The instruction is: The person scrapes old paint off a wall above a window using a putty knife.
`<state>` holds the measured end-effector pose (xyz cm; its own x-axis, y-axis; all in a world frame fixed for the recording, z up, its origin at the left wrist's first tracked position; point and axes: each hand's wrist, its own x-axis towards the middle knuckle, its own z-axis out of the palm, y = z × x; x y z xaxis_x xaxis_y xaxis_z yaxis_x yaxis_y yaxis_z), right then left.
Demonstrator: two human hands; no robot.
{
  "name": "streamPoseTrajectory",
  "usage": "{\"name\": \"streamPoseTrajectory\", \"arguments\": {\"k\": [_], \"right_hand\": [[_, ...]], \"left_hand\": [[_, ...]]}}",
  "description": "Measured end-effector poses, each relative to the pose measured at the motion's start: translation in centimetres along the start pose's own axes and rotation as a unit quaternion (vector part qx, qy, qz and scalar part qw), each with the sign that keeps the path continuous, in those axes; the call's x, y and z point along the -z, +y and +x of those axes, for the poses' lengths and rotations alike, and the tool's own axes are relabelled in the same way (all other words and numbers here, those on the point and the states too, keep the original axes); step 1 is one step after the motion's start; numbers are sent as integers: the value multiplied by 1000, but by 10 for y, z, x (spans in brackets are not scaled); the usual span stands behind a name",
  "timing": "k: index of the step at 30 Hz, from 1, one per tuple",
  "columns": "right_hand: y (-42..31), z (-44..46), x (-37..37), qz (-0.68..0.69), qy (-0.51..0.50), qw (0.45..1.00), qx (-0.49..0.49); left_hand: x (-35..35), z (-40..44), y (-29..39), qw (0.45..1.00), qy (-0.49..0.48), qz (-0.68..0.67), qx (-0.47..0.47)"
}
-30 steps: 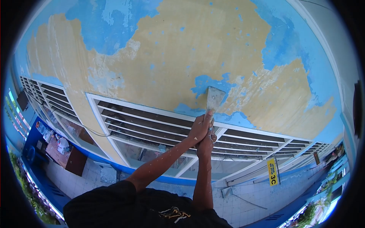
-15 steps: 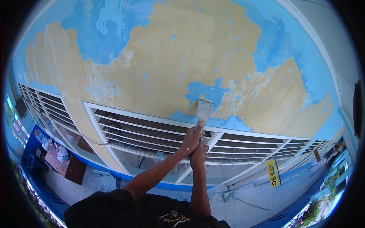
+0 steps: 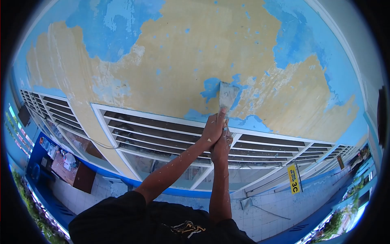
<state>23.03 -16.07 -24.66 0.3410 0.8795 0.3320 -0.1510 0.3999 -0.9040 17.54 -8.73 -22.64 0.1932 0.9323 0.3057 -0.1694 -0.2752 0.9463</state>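
Note:
A putty-smeared paint scraper lies with its broad blade against the wall, where blue paint has come off in large areas and a tan layer shows. Its blade covers part of a ragged blue paint patch just above the window frame. My left hand wraps the handle close to the blade, a finger stretched along it. Below it, my right hand is closed around the lower handle, mostly hidden by the left. Pale flecks dot both forearms.
Louvred windows with white frames run below the scraped area. A yellow sign marked 3C sticks out at right. On the tiled floor lies a long-handled tool. A brown desk with items stands at lower left.
Both hands and the scraper have moved up and slightly right, the blade sliding onto the blue patch. The whole view has shifted a little.

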Motion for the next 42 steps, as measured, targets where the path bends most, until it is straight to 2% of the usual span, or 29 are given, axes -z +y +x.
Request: {"name": "streamPoseTrajectory", "arguments": {"k": [3, 4, 7, 8, 11, 15, 17, 18, 20, 23, 27, 29, 30, 33, 34, 36, 39, 42], "right_hand": [[13, -27, -6, 53, 77, 994, -60], [11, -17, -7, 44, 66, 996, -47], [6, -4, -3, 15, 44, 998, -31], [-9, 0, -7, -5, 19, 1000, 10], [-11, -4, -8, 18, 7, 1000, -2], [7, -19, -7, -8, 63, 997, -47], [-5, -13, -9, -12, 22, 1000, 6], [-5, -6, -8, 15, 42, 998, -40], [-8, -7, -5, 0, 44, 996, -77], [-7, -13, -4, -84, 52, 993, -60], [1, -22, -6, 21, 67, 995, -77], [2, -20, -5, 51, 52, 996, -59], [8, -21, -4, 41, 76, 994, -74], [0, -21, -12, 95, 72, 991, -62], [-7, -18, -19, 107, 84, 990, -29], [-20, -15, -12, 55, 64, 992, -98], [-14, -20, -7, 34, 53, 993, -104], [2, -16, -2, -8, 56, 998, -39]], "left_hand": [[2, -23, -15, 997, 33, 40, -51], [3, -29, -10, 1000, 13, -6, 5], [3, -4, -8, 999, -3, 20, -32], [0, 3, 6, 1000, 1, -7, -28], [1, 9, -18, 999, -6, -36, -19], [4, -17, -21, 1000, 9, -25, 8], [3, -11, -6, 999, -2, -43, 23], [1, -4, 0, 999, 21, -4, -28], [1, -6, 7, 1000, 23, -1, -13], [4, -22, -1, 1000, 14, -10, 15], [0, -20, 1, 994, 3, -85, 69], [4, -16, -6, 994, -17, -88, 60], [5, -17, -10, 994, -27, -90, 56], [3, -21, -1, 999, 2, -31, 28], [1, -15, 5, 997, -12, -67, 40], [-2, -10, 11, 987, -38, -137, 76], [-1, -15, 2, 982, -58, -165, 69], [-3, -14, -3, 999, 17, -42, 5]]}}
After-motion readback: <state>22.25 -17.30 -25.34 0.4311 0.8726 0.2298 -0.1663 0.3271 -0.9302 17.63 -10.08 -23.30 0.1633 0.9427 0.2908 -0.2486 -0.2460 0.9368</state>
